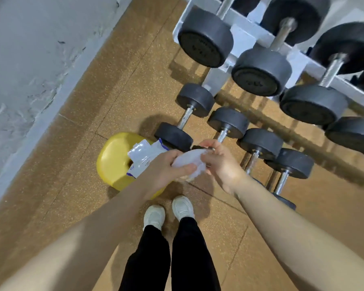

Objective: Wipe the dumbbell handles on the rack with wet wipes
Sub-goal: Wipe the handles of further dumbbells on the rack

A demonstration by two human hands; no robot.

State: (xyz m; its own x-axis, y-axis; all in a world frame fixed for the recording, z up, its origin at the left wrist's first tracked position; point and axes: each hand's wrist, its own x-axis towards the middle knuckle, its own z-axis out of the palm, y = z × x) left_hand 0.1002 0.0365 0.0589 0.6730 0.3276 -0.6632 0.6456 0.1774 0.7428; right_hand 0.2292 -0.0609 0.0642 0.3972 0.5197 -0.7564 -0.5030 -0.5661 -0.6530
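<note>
Both hands are up in front of the body with one wet wipe (189, 162) between them. The left hand (166, 171) has its fingers curled round the near-left part, and the right hand (216, 162) pinches the far-right edge, looks like it's being opened out or folded.

The pack of wipes (144, 157) sits on a yellow stool (111, 160) just left of the hands. The handles that need doing are on the dumbbells: a floor row running from far-left to near-right, the first handle (185, 117) being easiest to see, and bigger ones up on the white rack (259, 36) at far right.

What could go wrong, I reckon:
- The wipe stays bunched and only a thin strip touches the bar, so half the handle gets missed.
- The pack looks open, so the rest could dry out.
- Feet (168, 213) are near the floor dumbbells, so a step right could stub a toe or roll one.
- Reaching to the rack means leaning over that floor row, and knuckles could knock the big heads.

Open floor (93, 122) is to the left and near side, up to the grey wall (29, 59). The right is crowded.
</note>
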